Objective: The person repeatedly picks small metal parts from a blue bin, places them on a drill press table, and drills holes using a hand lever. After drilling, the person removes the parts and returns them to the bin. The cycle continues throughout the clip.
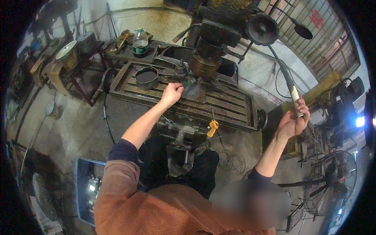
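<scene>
My left hand (172, 95) is closed in a pinch over the slotted machine table (239, 103), beside the metal block (194, 94) under the spindle head (204, 64). What its fingers hold, if anything, I cannot make out. Out to the right, my right hand (293, 122) wraps around the pale sleeve at the end of the machine's long lever (295, 94). That lever slants down from a round dark hub (261, 29). Left of my left hand, a round black pan (147, 78) with dark contents stands on the machine table.
A yellow-orange handheld tool (212, 128) hangs at the table's front edge. A blue bin (88, 166) of small shiny parts stands at my left. To the right is a caged fan (331, 182). A clear bottle (140, 41) stands behind the machine table, and a bucket (67, 55) at far left.
</scene>
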Motion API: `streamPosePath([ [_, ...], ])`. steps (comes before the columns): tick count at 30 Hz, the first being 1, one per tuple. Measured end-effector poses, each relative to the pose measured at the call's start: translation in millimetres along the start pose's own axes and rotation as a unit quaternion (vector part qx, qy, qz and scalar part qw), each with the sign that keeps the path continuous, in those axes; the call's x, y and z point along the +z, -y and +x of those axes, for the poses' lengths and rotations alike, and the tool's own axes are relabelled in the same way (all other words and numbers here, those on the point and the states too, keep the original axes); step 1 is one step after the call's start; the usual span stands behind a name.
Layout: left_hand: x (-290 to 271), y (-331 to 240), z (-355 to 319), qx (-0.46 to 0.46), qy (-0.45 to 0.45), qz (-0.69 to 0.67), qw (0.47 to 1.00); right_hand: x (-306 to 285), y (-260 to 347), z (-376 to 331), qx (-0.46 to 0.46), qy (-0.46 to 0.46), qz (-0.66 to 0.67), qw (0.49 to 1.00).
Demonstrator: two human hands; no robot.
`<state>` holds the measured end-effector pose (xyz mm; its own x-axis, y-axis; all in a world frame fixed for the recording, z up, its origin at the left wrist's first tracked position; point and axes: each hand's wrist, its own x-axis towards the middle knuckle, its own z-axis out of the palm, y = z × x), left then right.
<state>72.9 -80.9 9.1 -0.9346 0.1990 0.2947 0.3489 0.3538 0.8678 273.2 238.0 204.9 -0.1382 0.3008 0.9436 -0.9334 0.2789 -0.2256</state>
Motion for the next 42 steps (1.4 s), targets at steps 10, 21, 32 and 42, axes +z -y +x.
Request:
streamPosePath([
  [10, 24.0, -13.8, -21.7, -0.018, 0.093, -0.056, 0.994, -3.3, -4.9, -15.2, 0.009, -0.004, 0.016, 1.000],
  [21, -9.4, 1.9, -25.8, 0.056, 0.029, 0.011, 0.998, -6.6, -10.4, -29.0, 0.008, -0.010, 0.019, 1.000],
  [32, -15.5, -17.2, -36.8, 0.050, 0.031, 0.032, 0.998, -14.4, -17.6, -36.0, -0.007, 0.003, 0.007, 1.000],
  [42, -19.2, -23.0, -38.7, 0.152, 0.029, 0.109, 0.982, -14.7, -1.7, -18.6, -0.016, 0.004, -0.041, 0.999],
])
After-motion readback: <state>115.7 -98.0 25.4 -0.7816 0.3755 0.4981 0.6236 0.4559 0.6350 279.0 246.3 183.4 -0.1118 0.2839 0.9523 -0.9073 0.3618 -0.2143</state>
